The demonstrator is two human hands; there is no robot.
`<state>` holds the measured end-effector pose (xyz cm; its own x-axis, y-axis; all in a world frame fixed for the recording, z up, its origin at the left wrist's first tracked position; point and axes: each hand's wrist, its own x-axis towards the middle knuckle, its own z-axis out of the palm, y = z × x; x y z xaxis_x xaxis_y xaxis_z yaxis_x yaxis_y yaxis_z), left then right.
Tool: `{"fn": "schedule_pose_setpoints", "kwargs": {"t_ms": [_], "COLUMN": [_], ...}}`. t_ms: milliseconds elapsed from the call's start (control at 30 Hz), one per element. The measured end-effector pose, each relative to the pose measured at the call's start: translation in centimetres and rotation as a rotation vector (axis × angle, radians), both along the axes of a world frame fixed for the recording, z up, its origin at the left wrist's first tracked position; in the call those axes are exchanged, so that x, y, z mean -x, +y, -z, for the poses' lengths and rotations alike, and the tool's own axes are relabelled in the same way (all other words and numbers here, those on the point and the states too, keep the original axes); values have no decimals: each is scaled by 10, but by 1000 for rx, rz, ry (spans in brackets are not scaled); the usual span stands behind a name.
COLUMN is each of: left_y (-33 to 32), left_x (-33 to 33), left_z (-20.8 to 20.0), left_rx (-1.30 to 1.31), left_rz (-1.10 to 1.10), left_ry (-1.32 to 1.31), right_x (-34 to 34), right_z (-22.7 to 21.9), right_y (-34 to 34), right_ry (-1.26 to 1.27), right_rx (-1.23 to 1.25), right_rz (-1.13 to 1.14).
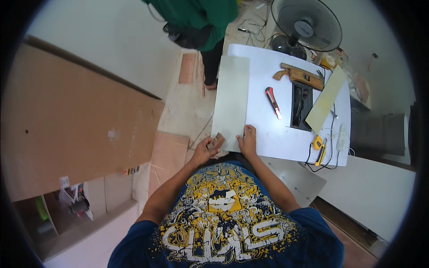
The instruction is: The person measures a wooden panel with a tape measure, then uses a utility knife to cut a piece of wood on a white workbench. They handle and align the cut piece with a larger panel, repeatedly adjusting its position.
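Note:
A long, narrow pale grey-green panel (231,96) lies along the left side of the white table, its near end close to my body. At that end's left corner, my left hand (204,152) is closed on a small brown wooden block (218,140), which is tilted against the panel's edge. My right hand (248,142) rests by the panel's right edge, thumb on the panel and fingers curled in. A small dark bit shows at those fingertips, too small to name. To the right lies a red and black utility knife (273,103).
On the white table (268,138) are a wooden hand plane (304,77), a black tool tray (301,107), a yellow-green strip (327,100), a tape measure (317,142), a yellow cutter (321,152) and cables. A fan (306,27) stands behind. A person in green (210,22) stands far left of the table.

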<state>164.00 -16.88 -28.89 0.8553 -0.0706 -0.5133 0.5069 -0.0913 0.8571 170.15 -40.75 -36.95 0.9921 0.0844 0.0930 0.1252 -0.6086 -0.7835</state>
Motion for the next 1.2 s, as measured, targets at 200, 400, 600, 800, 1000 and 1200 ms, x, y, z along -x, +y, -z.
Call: {"fn": "schedule_pose_setpoints", "kwargs": {"t_ms": [200,400,600,800,1000,1200], "left_y": [14,32,44,55,63,36], "left_x": [28,31,9,-19,-29,-76], "left_z": [30,46,45,62,60,53], "left_rx": [65,402,452,350,390,333], "left_rz": [-159,-363,-414,-391,-370,-416], "left_ry": [-140,32,65,-26,22,13], "right_x": [-3,-10,-22,-32,-36,-44], "right_z": [-2,6,0,17,5,-11], "right_y": [-3,-9,-7,-4,-1,-2], "right_ry": [159,330,407,321,444,453], "right_rx": [-70,-92,12,90,-23,-27], "right_rz": [-39,-49,-50,-39,-83,-101]}}
